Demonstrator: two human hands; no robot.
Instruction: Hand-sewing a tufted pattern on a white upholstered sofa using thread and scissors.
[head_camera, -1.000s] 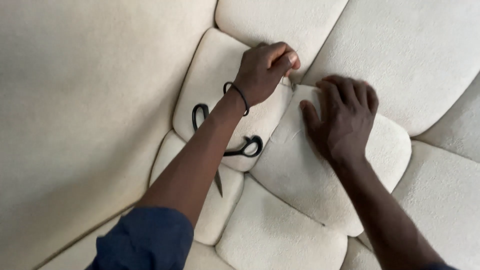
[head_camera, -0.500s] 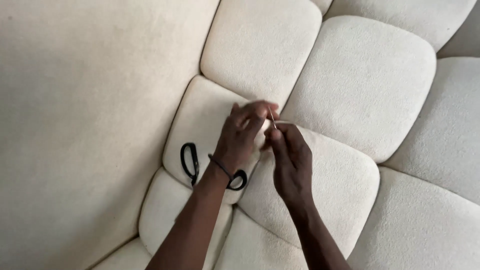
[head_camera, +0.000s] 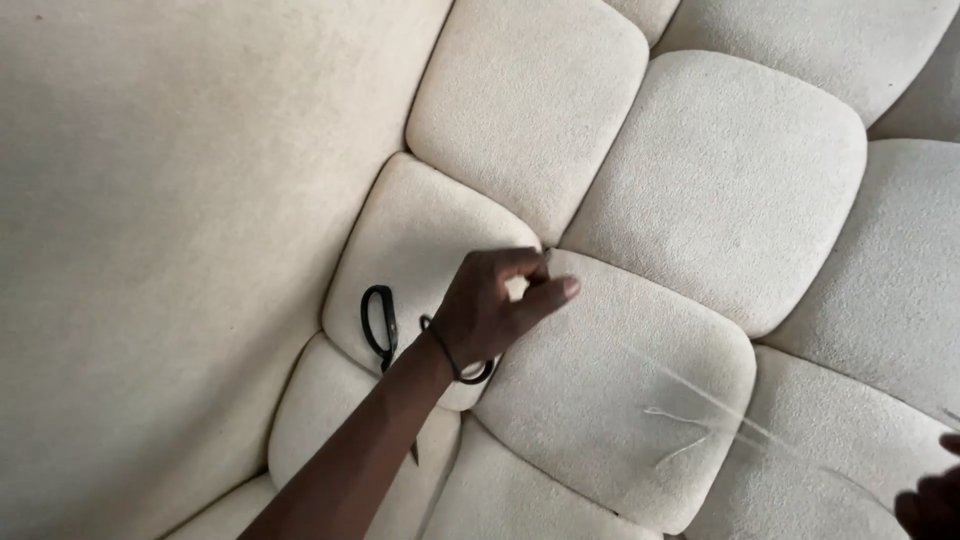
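A cream tufted cushion fills the view, its square pads divided by deep seams. The left hand is set at the centre, at the junction where four pads meet; its fingers are pinched together at the seam, apparently on a needle, though the needle itself cannot be made out. A thin pale thread is drawn taut from that point toward 4 o'clock, where the right hand is only partly seen at the frame edge; its grip cannot be told. Black scissors lie at 9 o'clock of the left hand, partly covered by the wrist. The step is judged to be a stitch being tightened. The next move calls for steady tension and a held seam.
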